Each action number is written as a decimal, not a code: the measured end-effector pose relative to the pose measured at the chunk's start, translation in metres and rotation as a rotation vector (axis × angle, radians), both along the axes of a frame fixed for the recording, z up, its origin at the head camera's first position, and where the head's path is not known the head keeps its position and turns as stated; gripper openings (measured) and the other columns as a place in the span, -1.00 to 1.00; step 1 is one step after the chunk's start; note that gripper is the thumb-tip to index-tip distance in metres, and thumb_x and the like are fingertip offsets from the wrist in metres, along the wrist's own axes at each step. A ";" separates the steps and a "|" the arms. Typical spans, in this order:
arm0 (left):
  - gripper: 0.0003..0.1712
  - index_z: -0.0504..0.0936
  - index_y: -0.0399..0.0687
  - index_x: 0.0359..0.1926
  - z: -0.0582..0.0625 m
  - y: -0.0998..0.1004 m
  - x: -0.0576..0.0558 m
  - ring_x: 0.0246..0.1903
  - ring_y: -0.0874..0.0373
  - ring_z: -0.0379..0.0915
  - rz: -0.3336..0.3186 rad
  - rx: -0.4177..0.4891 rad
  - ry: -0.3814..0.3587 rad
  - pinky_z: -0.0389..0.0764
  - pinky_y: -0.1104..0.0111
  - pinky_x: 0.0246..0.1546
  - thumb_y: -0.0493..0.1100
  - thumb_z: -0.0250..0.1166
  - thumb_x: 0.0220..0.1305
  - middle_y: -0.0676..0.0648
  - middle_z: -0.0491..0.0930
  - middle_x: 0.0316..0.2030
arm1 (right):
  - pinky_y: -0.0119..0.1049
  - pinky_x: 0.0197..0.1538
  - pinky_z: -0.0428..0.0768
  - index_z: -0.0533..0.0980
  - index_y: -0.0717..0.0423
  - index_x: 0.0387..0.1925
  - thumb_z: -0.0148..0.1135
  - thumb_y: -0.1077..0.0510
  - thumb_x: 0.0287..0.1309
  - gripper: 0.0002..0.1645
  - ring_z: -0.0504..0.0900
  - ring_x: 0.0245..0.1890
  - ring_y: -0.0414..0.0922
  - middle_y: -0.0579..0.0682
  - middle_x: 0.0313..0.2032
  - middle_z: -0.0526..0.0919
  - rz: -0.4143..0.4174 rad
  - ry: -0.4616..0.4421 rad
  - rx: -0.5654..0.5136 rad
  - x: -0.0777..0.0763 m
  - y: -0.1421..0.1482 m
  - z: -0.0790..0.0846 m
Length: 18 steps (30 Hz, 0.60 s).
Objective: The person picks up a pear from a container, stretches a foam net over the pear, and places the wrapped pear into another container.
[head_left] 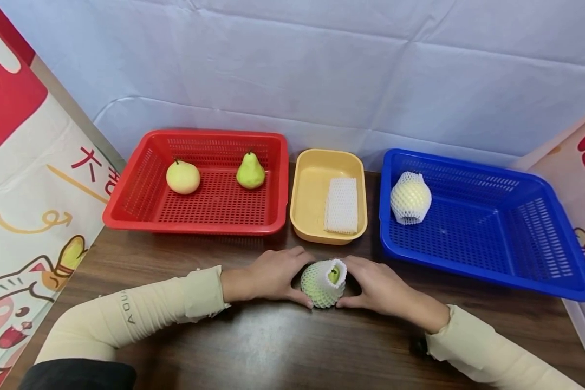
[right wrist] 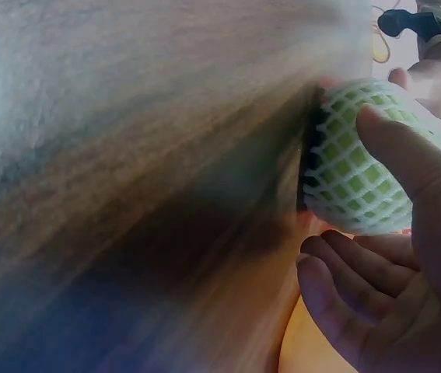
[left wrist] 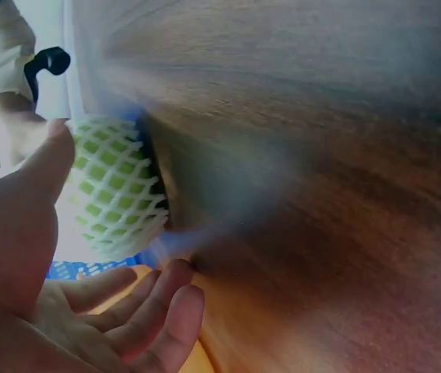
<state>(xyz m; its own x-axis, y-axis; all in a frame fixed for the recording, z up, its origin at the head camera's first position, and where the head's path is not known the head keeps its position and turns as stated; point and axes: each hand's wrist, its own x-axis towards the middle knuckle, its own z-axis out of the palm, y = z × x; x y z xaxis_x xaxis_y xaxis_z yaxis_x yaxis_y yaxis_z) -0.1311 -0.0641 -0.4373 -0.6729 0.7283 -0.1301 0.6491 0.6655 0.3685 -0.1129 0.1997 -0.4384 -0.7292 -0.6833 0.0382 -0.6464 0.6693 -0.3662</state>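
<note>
A green pear in a white foam net (head_left: 323,284) stands upright on the wooden table, its stem end showing through the net's open top. My left hand (head_left: 278,275) cups it from the left, thumb at the near side and fingers toward the far side. From the right, my right hand (head_left: 382,284) holds it in the same way. Both wrist views show the netted pear (left wrist: 115,186) between thumb and fingers; in the right wrist view the thumb lies over the net (right wrist: 356,167). Contact of the far fingertips is partly hidden.
Behind to the left, a red basket (head_left: 195,228) holds a round yellow pear (head_left: 183,177) and a green pear (head_left: 251,171). The yellow tray (head_left: 309,200) contains white foam nets (head_left: 342,206). At right, a blue basket (head_left: 468,227) holds a netted pale fruit (head_left: 411,199).
</note>
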 end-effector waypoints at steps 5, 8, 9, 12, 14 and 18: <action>-0.01 0.48 0.04 0.32 0.005 -0.001 0.001 -0.01 0.19 0.56 0.036 0.043 -0.013 0.66 0.21 -0.13 0.49 0.44 -0.01 0.03 0.55 0.10 | -0.04 -0.03 0.67 0.52 0.10 0.25 0.64 -0.21 -0.13 -0.07 0.65 0.05 -0.06 -0.03 0.07 0.66 -0.002 -0.002 -0.012 -0.001 0.002 0.004; -0.10 0.50 0.03 0.30 0.006 -0.002 0.002 0.05 0.21 0.53 0.040 0.122 -0.029 0.63 0.24 -0.01 0.40 0.47 0.05 0.04 0.55 0.12 | -0.03 -0.01 0.67 0.52 0.10 0.25 0.65 -0.22 -0.14 -0.05 0.65 0.06 -0.07 -0.03 0.07 0.66 -0.006 -0.005 -0.049 -0.001 0.002 0.006; -0.14 0.50 0.01 0.29 0.006 -0.001 0.003 0.07 0.21 0.52 0.037 0.164 -0.034 0.61 0.26 0.04 0.35 0.48 0.08 0.04 0.55 0.12 | -0.04 0.00 0.66 0.52 0.10 0.25 0.64 -0.23 -0.14 -0.05 0.65 0.06 -0.08 -0.03 0.07 0.67 -0.006 -0.004 -0.066 0.000 0.002 0.007; -0.24 0.52 -0.07 0.25 0.006 0.000 0.004 0.12 0.19 0.49 0.021 0.296 -0.058 0.51 0.33 0.18 0.19 0.51 0.15 0.00 0.56 0.13 | -0.07 0.02 0.66 0.54 0.07 0.22 0.62 -0.24 -0.11 -0.11 0.65 0.04 -0.14 -0.08 0.06 0.67 -0.011 -0.001 -0.114 0.000 0.002 0.007; -0.30 0.54 -0.11 0.22 0.006 0.001 0.004 0.12 0.17 0.49 0.008 0.358 -0.075 0.47 0.37 0.21 0.12 0.52 0.17 -0.02 0.58 0.10 | -0.11 0.02 0.66 0.55 0.04 0.19 0.61 -0.21 -0.07 -0.17 0.64 0.03 -0.18 -0.11 0.03 0.67 -0.011 -0.002 -0.140 0.001 0.002 0.007; -0.35 0.57 -0.12 0.20 0.003 0.002 0.006 0.09 0.15 0.51 0.001 0.377 -0.099 0.48 0.38 0.18 0.05 0.53 0.17 -0.02 0.61 0.08 | -0.13 0.03 0.65 0.57 0.03 0.14 0.61 -0.14 -0.03 -0.28 0.64 0.00 -0.22 -0.15 0.00 0.67 -0.001 -0.014 -0.169 0.001 0.001 0.005</action>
